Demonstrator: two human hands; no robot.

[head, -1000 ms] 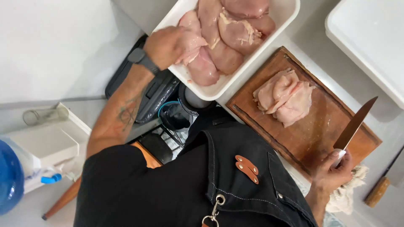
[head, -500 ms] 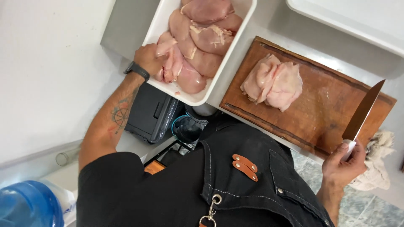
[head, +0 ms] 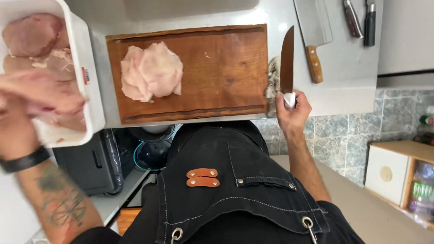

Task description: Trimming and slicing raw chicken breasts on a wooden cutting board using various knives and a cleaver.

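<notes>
Bright daylight; left hand (head: 18, 122) perhaps motion-blurred.

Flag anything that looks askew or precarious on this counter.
The white tub of raw chicken overhangs the counter's front edge. The crumpled cloth lies wedged against the cutting board. Nothing looks spilled.

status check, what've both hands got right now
Left hand lifting a raw chicken piece out of the white tub, blurred. Right hand grips knife beside the cutting board. Flattened chicken lies on the board.
</notes>
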